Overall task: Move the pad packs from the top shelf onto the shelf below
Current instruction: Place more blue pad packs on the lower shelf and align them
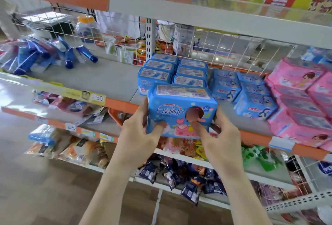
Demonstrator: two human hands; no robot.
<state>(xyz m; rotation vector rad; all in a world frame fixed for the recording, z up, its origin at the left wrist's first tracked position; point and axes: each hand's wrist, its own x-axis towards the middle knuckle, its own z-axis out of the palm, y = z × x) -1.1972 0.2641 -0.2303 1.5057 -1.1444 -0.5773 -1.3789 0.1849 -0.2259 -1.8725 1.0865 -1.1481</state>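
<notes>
I hold a blue pad pack [180, 109] upright at the front edge of the grey shelf [111, 79]. My left hand [138, 135] grips its left side, thumb on the front. My right hand [221, 135] grips its right side, thumb pressed on the lower front. Right behind it stand several matching blue pad packs [172, 71] in two rows. More blue packs [240, 88] lie to the right, then pink packs [301, 102].
Blue tubes and pouches [45, 55] lie at the shelf's left. A wire mesh back panel [215, 48] closes the rear. The shelf above [197, 7] carries red and yellow boxes. Lower shelves [179, 160] hold snack bags.
</notes>
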